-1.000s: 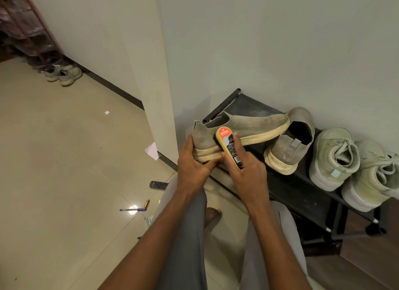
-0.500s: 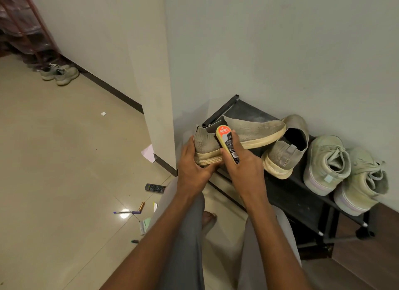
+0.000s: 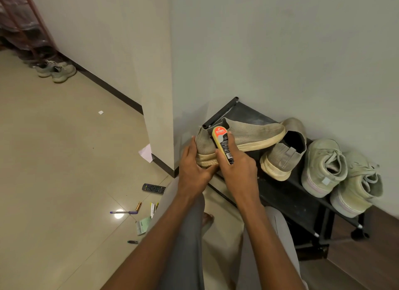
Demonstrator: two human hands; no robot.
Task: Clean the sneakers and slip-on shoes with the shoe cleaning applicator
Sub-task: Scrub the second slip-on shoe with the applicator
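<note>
A grey knit slip-on point(image 3: 254, 132) lies on its side, toe toward two o'clock, a yellow applicator point(image 3: 222, 143) pressed against its heel. Its mate point(image 3: 285, 151) and two pale green sneakers point(image 3: 336, 175) stand at three o'clock.

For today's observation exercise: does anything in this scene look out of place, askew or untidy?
Yes. A remote control, pens and paper scraps lie scattered on the tiled floor. On the black rack, the second slip-on shoe rests tilted, heel toward the camera. Both hands are busy: left hand steadying the held shoe, right hand pressing the applicator.
</note>
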